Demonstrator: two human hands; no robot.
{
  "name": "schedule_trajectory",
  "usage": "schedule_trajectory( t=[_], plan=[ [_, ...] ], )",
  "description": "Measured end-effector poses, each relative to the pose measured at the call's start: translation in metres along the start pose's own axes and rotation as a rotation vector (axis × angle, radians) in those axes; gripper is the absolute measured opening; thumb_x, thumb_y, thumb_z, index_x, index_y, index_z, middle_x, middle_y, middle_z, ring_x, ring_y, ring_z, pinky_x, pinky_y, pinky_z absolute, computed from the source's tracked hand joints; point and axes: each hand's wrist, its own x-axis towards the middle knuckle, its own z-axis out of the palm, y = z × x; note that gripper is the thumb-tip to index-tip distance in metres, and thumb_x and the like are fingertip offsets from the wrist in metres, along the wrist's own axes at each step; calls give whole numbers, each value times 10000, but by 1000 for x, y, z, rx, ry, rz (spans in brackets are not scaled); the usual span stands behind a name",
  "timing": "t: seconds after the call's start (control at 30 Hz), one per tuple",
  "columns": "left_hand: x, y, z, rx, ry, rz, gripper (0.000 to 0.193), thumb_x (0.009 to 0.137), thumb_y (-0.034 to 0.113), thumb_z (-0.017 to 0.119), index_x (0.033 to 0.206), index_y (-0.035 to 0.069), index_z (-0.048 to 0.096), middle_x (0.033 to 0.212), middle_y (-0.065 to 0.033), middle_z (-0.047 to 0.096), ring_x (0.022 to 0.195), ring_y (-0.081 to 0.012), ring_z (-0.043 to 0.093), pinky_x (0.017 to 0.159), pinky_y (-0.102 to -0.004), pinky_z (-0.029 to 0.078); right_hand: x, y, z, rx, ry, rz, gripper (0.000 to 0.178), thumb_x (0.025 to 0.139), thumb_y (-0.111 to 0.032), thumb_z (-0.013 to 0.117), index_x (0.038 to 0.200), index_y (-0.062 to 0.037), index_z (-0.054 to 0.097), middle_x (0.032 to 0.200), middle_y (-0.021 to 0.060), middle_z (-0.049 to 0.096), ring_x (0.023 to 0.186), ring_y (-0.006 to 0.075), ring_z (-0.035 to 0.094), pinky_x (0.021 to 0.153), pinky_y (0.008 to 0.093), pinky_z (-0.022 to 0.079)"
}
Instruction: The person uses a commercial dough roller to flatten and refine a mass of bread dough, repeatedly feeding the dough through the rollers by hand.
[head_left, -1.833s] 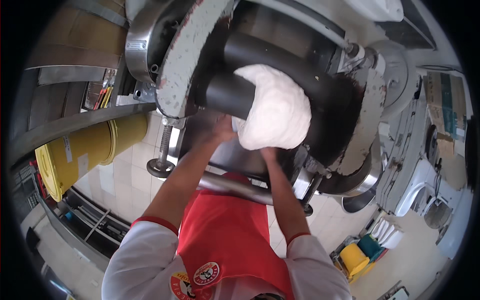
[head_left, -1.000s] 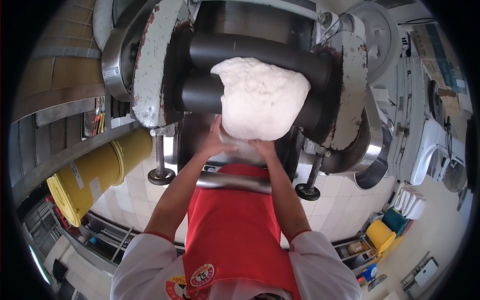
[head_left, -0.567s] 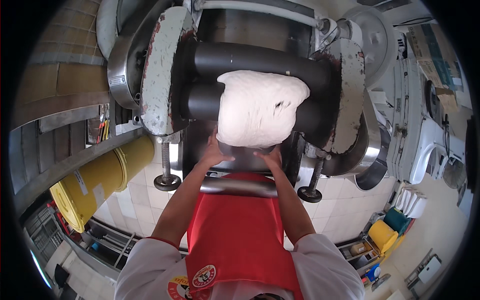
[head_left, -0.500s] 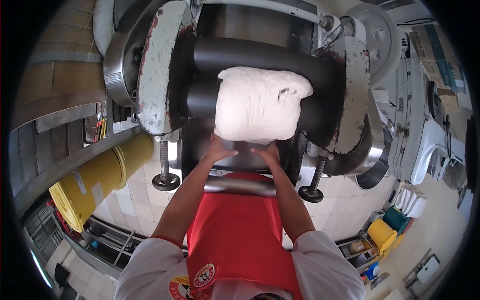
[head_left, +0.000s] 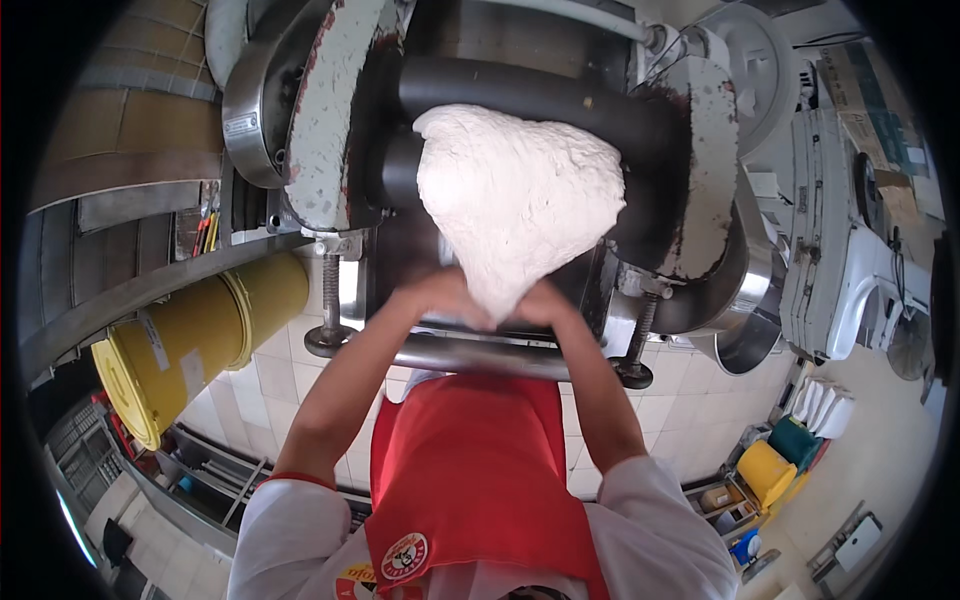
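Note:
A large, pale lump of dough point(head_left: 515, 185) lies against the dark rollers of a dough sheeter, broad at the far side and narrowing to a point near me. At that point my left hand point(head_left: 442, 295) presses in from the left, fingers closed on the dough's edge. Opposite it, my right hand point(head_left: 540, 303) grips the tip from the right. Motion blurs both hands, and some fingers are hidden by the dough. The upper roller point(head_left: 500, 85) runs behind the lump; a lower roller point(head_left: 400, 172) shows at its left.
Worn white side housings point(head_left: 708, 170) flank the rollers. A metal bar point(head_left: 480, 355) crosses in front of me, between two screw handwheels point(head_left: 328, 340). A yellow lidded bin point(head_left: 180, 360) lies to the left in view. Steel bowl-shaped guards point(head_left: 262, 110) sit outside the housings.
The dough has gone from a rounded block to a wedge drawn toward me. My hands, formerly apart under its near edge, have come in around the tip. The view has shifted slightly.

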Motion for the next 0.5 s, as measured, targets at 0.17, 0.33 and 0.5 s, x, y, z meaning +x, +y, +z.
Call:
schedule_trajectory(
  t=[0.17, 0.33, 0.5],
  plan=[
    [-88, 79, 28, -711, 31, 128, 909, 820, 386, 844, 1531, -5, 435, 1445, -191, 591, 1370, -291, 546, 1162, -411, 417, -127, -92, 6, 800, -17, -103, 851, 752, -173, 817, 1476, 99, 463, 1440, 161, 584, 1360, 243, 530, 1151, 368, 391],
    [-21, 6, 10, -1474, 126, 269, 885, 885, 309, 813, 1566, -9, 346, 1541, -190, 490, 1478, -306, 418, 1202, -413, 382, -75, -63, 10, 1087, 205, -206, 931, 789, -110, 803, 1578, 41, 332, 1501, 144, 536, 1394, 253, 508, 1167, 384, 391],
    [10, -55, 7, -566, 648, 55, 1137, 752, 346, 918, 1602, -7, 250, 1614, -216, 362, 1525, -359, 321, 1222, -425, 359, -3, 43, 16, 338, 659, 49, 1107, 705, -81, 903, 1604, -3, 263, 1520, 158, 508, 1409, 285, 486, 1173, 403, 391]
  ],
)
